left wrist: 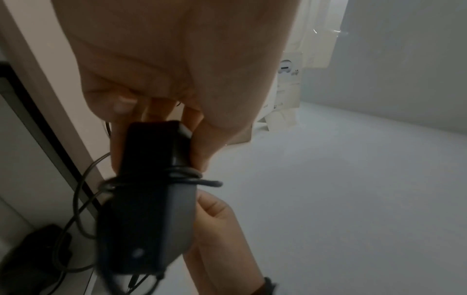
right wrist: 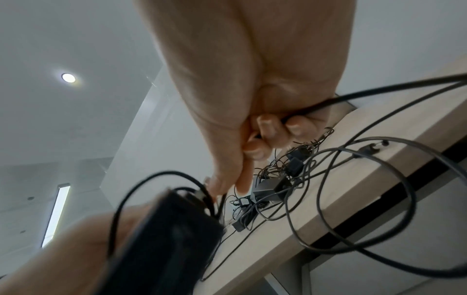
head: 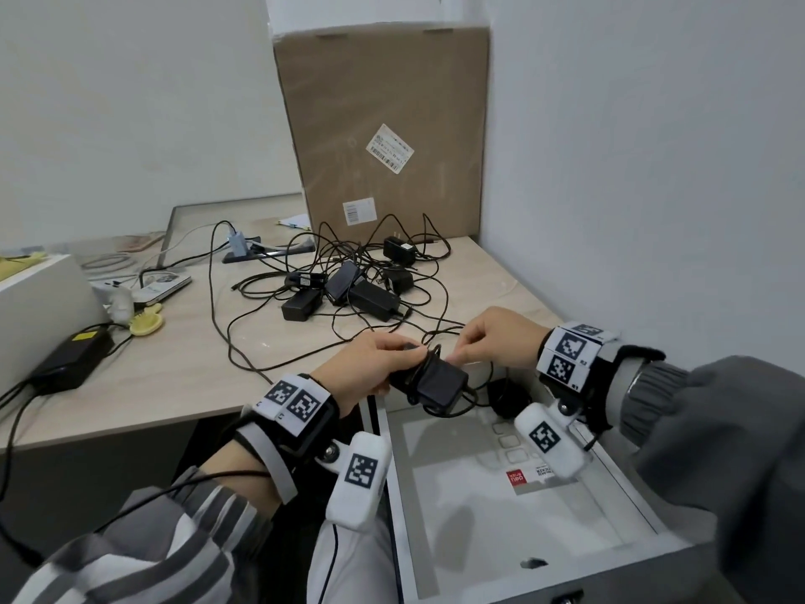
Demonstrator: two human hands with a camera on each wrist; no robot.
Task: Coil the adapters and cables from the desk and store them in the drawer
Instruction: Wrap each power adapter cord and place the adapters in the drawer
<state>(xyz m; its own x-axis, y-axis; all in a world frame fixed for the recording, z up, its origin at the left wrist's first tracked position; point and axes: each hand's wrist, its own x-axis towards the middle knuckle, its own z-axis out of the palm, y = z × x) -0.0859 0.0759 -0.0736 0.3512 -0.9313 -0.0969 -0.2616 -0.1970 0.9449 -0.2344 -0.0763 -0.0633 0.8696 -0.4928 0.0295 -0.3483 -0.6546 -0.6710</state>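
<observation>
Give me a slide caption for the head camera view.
Left hand grips a black adapter above the open drawer while the right hand winds its cable.

White walls; round ceiling light glows overhead.

The person's left arm wears a grey-and-white striped sleeve, the right a plain dark grey knitted sleeve with a ribbed cuff. Each wrist carries a black strap with a white band printed with black square fiducial markers, the left wrist band and the right wrist band. Under each hangs a rounded white camera pod bearing one more marker, the left pod and the right pod, joined by a grey bracket with a screw, and a thin black cable runs along the left sleeve.
</observation>
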